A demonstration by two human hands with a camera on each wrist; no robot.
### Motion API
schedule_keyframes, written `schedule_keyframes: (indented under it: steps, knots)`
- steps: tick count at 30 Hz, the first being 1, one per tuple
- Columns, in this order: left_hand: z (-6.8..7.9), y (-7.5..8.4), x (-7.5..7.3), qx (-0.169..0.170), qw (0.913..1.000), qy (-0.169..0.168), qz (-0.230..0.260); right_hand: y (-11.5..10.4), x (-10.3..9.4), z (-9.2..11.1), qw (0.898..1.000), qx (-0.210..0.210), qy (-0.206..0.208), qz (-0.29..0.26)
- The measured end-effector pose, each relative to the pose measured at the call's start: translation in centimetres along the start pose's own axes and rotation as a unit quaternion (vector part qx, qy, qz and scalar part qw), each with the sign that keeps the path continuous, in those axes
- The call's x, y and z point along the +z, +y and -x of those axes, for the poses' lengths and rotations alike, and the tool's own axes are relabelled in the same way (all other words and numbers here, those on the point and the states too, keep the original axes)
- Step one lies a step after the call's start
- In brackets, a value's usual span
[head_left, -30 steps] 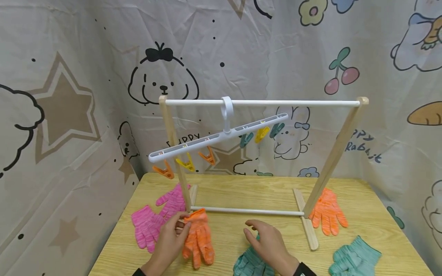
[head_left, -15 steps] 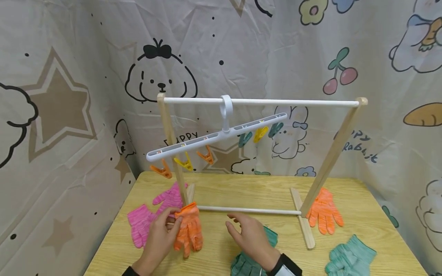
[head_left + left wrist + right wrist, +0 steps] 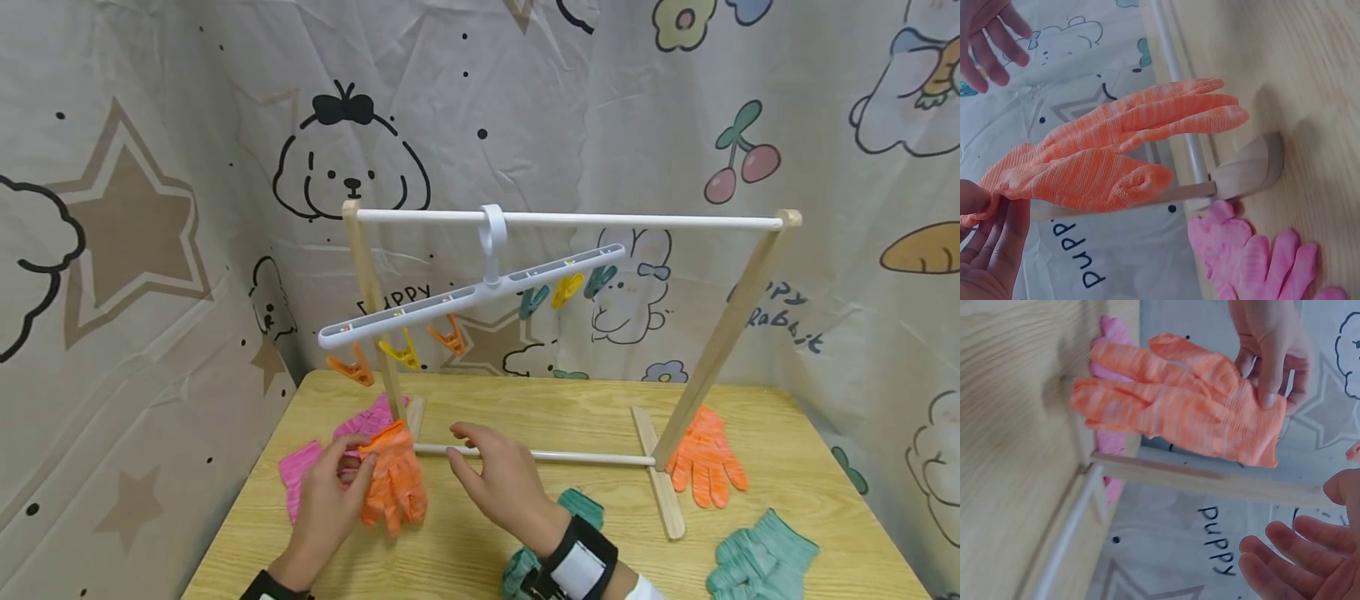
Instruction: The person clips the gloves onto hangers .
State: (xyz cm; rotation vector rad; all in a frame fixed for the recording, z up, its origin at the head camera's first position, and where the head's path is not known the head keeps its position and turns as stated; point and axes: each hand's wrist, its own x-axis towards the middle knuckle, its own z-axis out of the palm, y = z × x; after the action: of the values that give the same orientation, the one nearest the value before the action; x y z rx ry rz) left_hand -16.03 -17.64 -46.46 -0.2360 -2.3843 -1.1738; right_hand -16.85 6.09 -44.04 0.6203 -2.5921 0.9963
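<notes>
My left hand (image 3: 330,487) pinches an orange knit glove (image 3: 394,482) at its cuff, thumb on one side and fingers on the other. The glove hangs fingers down, off the table, as both wrist views show. To its right, my right hand (image 3: 498,479) holds nothing; its fingers are relaxed and spread, as the right wrist view shows the hand (image 3: 1310,556). Above the hands a white clip hanger (image 3: 480,293) hangs tilted from the rack's white bar (image 3: 660,221). Orange clothespins (image 3: 352,367), yellow ones (image 3: 401,352) and teal ones (image 3: 534,302) dangle from it.
Pink gloves (image 3: 300,471) lie behind the left hand, by the rack's left foot. Another orange glove (image 3: 707,458) is beside the right wooden post (image 3: 723,342). A teal glove (image 3: 765,554) rests at the front right; another (image 3: 581,506) is partly under the right wrist.
The left hand has raised the orange glove off the table and carried it left and away from me. My right hand has moved left and forward, off the teal glove.
</notes>
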Motion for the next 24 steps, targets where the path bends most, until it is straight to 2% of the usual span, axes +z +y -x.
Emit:
schedule_keyframes:
  steps: [8,13,19,24]
  knots:
    - [-0.4,-0.3,-0.8,-0.007,0.9995,0.012,-0.030,-2.7,0.1,-1.9,0.999,-0.049,0.023,-0.006]
    - [-1.0,-0.3,-1.4,-0.007,0.9997,0.021,-0.010,-4.6,0.2,-3.1,0.997,-0.071,0.017,-0.005]
    - [-1.8,-0.1,-2.2,0.012,0.9987,0.049,0.008,-5.9,0.6,-4.1,0.997,-0.079,0.008,0.007]
    - [-1.9,-0.3,-2.6,0.015,0.9983,0.057,0.003,-6.8,0.9,-5.0,0.997,-0.071,0.010,0.002]
